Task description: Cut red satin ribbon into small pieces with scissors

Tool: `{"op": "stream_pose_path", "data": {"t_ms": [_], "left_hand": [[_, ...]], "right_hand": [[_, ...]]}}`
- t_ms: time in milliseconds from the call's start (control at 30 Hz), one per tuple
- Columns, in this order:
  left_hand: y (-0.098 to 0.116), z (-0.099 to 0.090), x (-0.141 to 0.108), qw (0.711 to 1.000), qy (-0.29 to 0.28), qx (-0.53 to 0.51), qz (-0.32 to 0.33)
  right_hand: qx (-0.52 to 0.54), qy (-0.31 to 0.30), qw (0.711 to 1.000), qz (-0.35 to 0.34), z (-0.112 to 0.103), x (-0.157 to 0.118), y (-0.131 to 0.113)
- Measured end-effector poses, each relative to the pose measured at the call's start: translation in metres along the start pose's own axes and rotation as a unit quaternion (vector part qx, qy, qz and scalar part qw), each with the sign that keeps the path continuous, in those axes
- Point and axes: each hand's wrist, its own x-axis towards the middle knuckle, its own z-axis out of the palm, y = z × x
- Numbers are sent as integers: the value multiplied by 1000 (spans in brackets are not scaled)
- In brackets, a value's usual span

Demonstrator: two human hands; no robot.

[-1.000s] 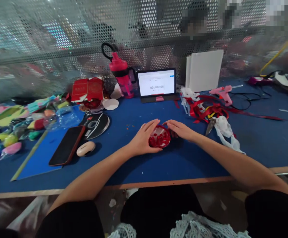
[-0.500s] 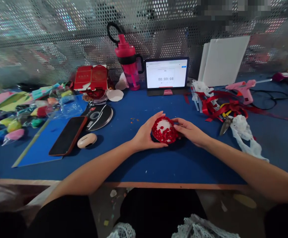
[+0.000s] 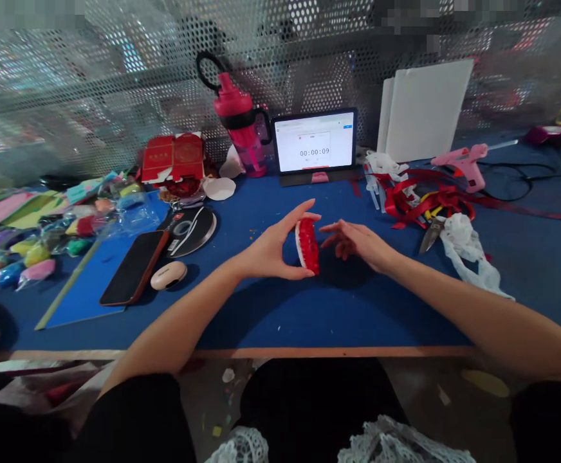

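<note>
A round red and white piece (image 3: 308,247) is tilted nearly on edge above the blue table (image 3: 271,315). My left hand (image 3: 276,247) grips it from the left, with fingers at its top and the thumb at its bottom. Its white side faces left and its red side faces right. Just to the right, my right hand (image 3: 360,244) is apart from the piece, its fingers loosely spread and partly curled, holding nothing.
Behind stand a pink bottle (image 3: 242,122), a tablet (image 3: 315,143) and white boards (image 3: 423,112). On the right lie a pink glue gun (image 3: 466,164), red ribbon (image 3: 406,202) and scissors (image 3: 431,235). A phone (image 3: 134,267), earbud case (image 3: 169,275) and bagged clay (image 3: 36,273) lie left.
The red and white piece has turned from facing up to nearly edge-on in my left hand. My right hand has let go of it. The whole view has shifted slightly.
</note>
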Motion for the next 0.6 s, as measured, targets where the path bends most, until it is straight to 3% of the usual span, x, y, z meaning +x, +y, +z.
{"op": "stream_pose_path", "data": {"t_ms": [133, 233, 433, 600], "left_hand": [[23, -16, 9, 977, -115, 175, 40], [28, -15, 10, 963, -155, 219, 27], [16, -20, 4, 976, -120, 175, 47], [10, -34, -6, 993, -51, 107, -3]], "right_hand": [[2, 47, 998, -28, -14, 7, -2], [-3, 46, 999, -26, -15, 9, 0], [-32, 39, 998, -26, -11, 8, 3], [-59, 29, 997, -34, -11, 8, 4]]}}
